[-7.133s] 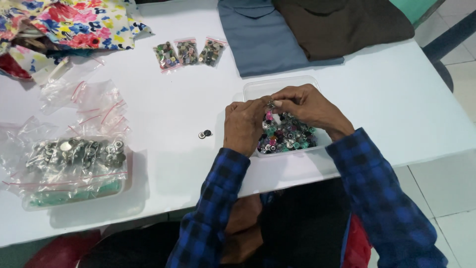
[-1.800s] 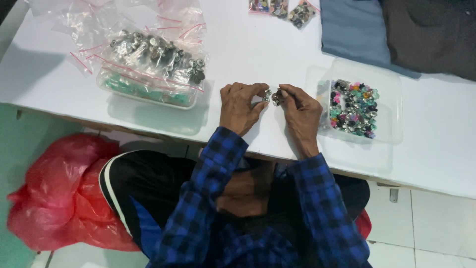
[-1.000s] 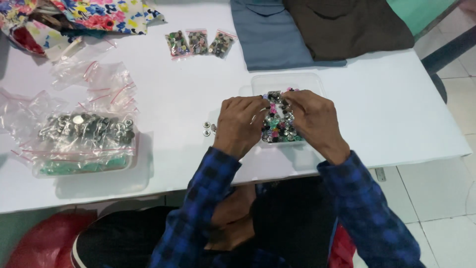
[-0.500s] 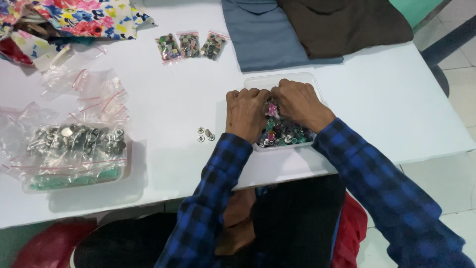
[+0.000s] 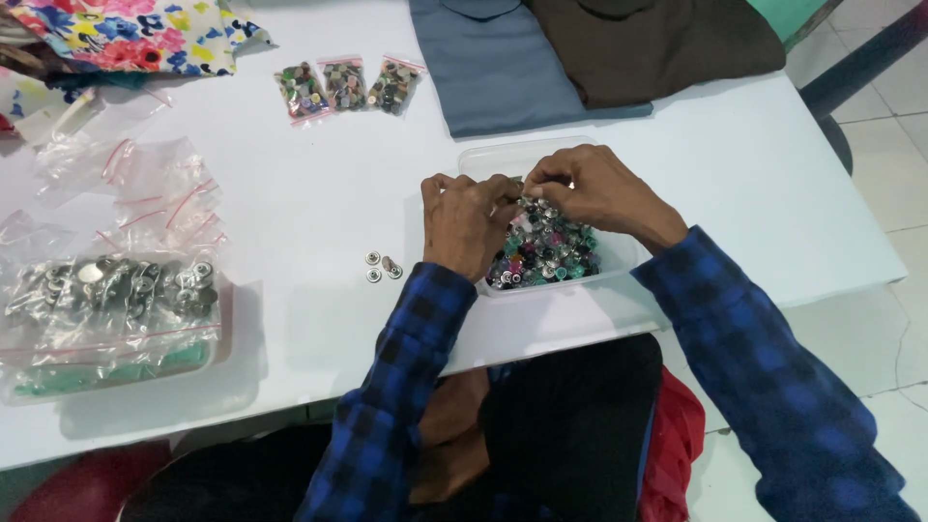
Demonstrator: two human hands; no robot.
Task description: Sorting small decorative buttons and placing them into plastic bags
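Two hands meet over a clear plastic tub [image 5: 474,159] near the middle of the white table [image 5: 773,193]. Far on the left, a clear plastic tray [image 5: 116,372] holds a see-through bag of silver metal buttons [image 5: 106,290]. Next come three loose silver buttons [image 5: 382,267], lying just beside the left hand [image 5: 466,224]. That hand and the right hand [image 5: 590,193] have their fingertips pressed together on something tiny above the tub; I cannot tell what it is. The tub is full of small shiny buttons in many colours [image 5: 546,251]. It sits close to the table's front edge, so I think a bump from a sleeve could tip it and spill them. Three small bags of mixed buttons [image 5: 346,85] lie further back, beside folded grey cloth [image 5: 522,68].
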